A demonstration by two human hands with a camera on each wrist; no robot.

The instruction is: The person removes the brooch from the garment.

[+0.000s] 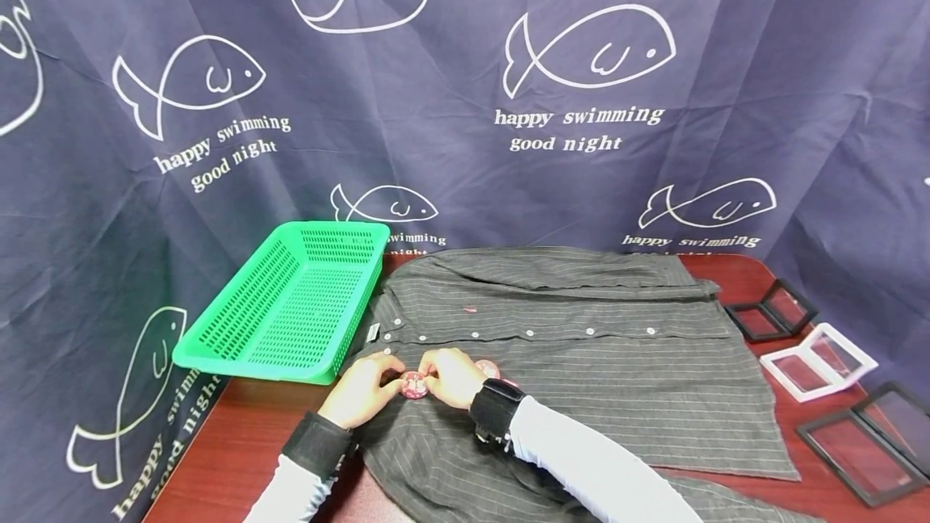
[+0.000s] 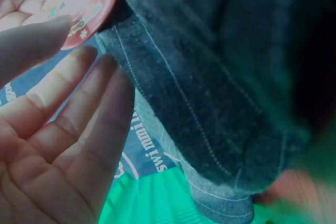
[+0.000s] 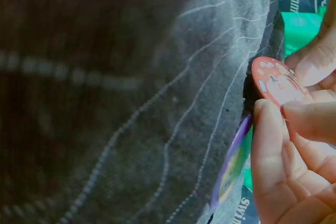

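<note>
A round red badge (image 1: 415, 385) with small printed figures is held between both hands, right over a dark grey pinstriped shirt (image 1: 581, 394). My left hand (image 1: 359, 390) pinches it from the left, its other fingers fairly straight in the left wrist view. From the right, thumb and index finger of my right hand (image 1: 452, 378) grip the edge, as the right wrist view shows. The badge's back is hidden. Beside the right hand, another round badge (image 1: 488, 367) lies on the shirt, partly covered by that hand. A purple-rimmed badge (image 3: 231, 163) sits against the cloth in the right wrist view.
A green perforated plastic basket (image 1: 327, 325) stands at the back left of the red-brown table (image 1: 247, 434). Along the right edge lie a small black hinged frame (image 1: 756, 335), a white one (image 1: 773, 363) and a larger dark one (image 1: 821, 428). A fish-print curtain (image 1: 450, 103) hangs behind.
</note>
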